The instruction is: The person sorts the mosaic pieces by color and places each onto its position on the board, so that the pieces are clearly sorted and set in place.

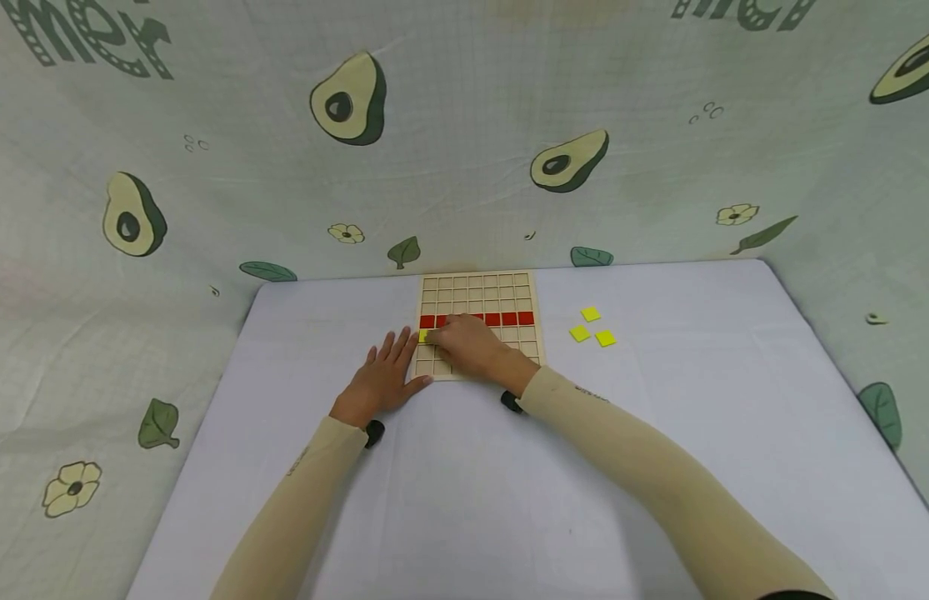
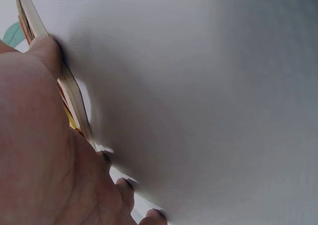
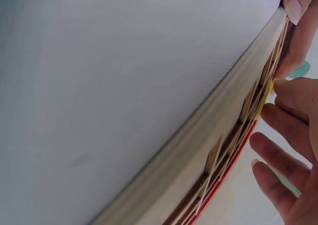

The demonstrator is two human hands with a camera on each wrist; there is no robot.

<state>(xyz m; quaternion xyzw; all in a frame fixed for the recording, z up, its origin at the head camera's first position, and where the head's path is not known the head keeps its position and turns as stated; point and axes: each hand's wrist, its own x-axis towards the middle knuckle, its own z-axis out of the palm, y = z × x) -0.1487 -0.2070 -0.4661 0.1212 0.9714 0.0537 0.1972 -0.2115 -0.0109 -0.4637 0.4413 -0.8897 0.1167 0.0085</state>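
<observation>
A pale wooden grid board [image 1: 482,292] lies near the far edge of the table, with a row of red tiles [image 1: 509,318] across it. One yellow tile [image 1: 423,337] shows at the left end of the row just nearer than the red one. My right hand [image 1: 471,346] reaches over the board, thumb and forefinger at yellow tile material [image 3: 270,90] on its surface; the other fingers are spread. Flat on the table, my left hand [image 1: 382,379] has its fingers along the board's left side and its thumb at the near left corner. The right hand covers part of the red row.
Three loose yellow tiles [image 1: 590,314] lie on the white tabletop [image 1: 464,492] to the right of the board. Behind the table hangs a cloth [image 1: 464,125] printed with avocados and leaves. Dark wrist devices [image 1: 375,432] sit under both wrists.
</observation>
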